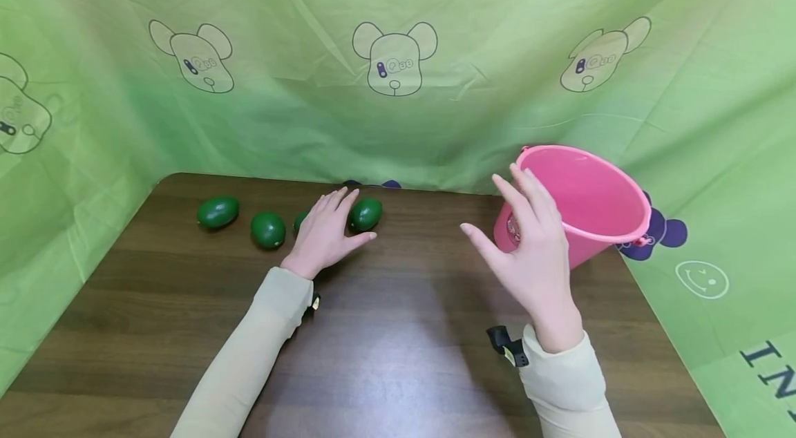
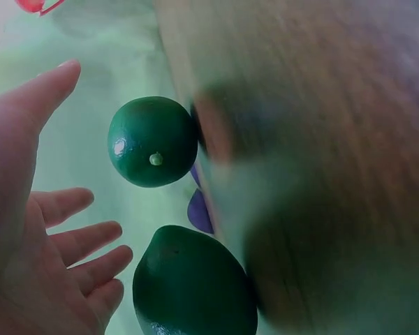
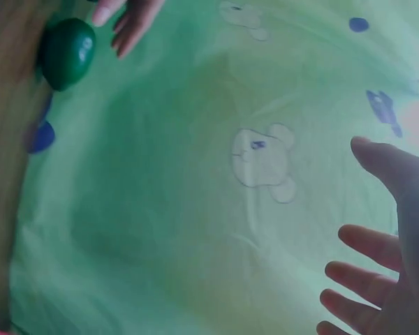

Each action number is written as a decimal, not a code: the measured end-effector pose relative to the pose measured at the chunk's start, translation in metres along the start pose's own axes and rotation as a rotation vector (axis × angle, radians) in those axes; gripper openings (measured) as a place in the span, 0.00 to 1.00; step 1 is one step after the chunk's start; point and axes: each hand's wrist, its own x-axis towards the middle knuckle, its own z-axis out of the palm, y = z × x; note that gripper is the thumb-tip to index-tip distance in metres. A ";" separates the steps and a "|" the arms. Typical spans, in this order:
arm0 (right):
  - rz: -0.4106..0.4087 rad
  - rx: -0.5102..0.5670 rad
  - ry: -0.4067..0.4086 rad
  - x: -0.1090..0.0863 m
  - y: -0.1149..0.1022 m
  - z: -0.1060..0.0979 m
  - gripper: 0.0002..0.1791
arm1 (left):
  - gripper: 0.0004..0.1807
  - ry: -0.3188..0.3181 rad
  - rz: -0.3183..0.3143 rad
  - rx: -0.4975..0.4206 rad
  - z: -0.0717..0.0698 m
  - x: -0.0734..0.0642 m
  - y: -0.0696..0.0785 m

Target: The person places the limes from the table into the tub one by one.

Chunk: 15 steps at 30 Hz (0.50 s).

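Observation:
Several smooth, glossy dark-green oval fruits lie along the back left of the table; their exact kind is unclear. My left hand (image 1: 323, 234), fingers spread, hovers between the rightmost fruit (image 1: 365, 214) and another fruit (image 1: 300, 220) that it partly hides. The left wrist view shows a gap between this hand and the rounder fruit (image 2: 153, 142), with a larger fruit (image 2: 194, 283) lower down. Further left are two more fruits, one round (image 1: 268, 230) and one longer (image 1: 218, 212). In front of the pink bucket (image 1: 591, 244) my right hand (image 1: 536, 255) is raised, fingers extended, holding nothing.
The bucket stands at the table's back right, its mouth tilted toward me in the head view. Around the brown wooden table (image 1: 398, 327) hangs a green curtain (image 1: 298, 120) printed with bear heads, close against the back edge.

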 end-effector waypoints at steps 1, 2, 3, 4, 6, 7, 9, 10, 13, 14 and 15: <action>0.001 -0.006 0.003 0.001 0.001 -0.004 0.41 | 0.50 -0.004 -0.004 -0.004 0.000 0.001 0.000; 0.002 -0.021 0.003 0.002 0.001 -0.008 0.41 | 0.50 -0.007 -0.007 -0.010 0.001 0.002 0.001; 0.007 -0.033 0.005 0.002 0.002 -0.012 0.41 | 0.50 -0.013 -0.009 -0.013 0.001 0.003 0.001; 0.017 -0.034 0.011 0.003 0.003 -0.015 0.41 | 0.49 -0.018 -0.011 -0.017 0.001 0.004 0.002; 0.033 -0.047 0.024 0.003 0.006 -0.022 0.41 | 0.48 -0.031 -0.009 -0.014 0.001 0.006 0.003; 0.044 -0.050 0.034 0.003 0.007 -0.025 0.40 | 0.48 -0.038 -0.008 -0.010 0.002 0.007 0.003; 0.062 -0.059 0.045 0.003 0.011 -0.030 0.40 | 0.47 -0.052 -0.007 -0.002 0.003 0.009 0.003; 0.070 -0.062 0.047 0.002 0.013 -0.033 0.40 | 0.46 -0.056 -0.007 -0.001 0.003 0.010 0.003; 0.093 -0.086 0.036 0.001 0.019 -0.041 0.40 | 0.44 -0.064 -0.007 -0.001 0.004 0.011 0.003; 0.100 -0.100 0.025 0.001 0.021 -0.043 0.41 | 0.44 -0.065 -0.008 -0.003 0.004 0.012 0.004; 0.108 -0.115 0.016 0.000 0.023 -0.046 0.41 | 0.43 -0.065 -0.009 -0.005 0.004 0.012 0.004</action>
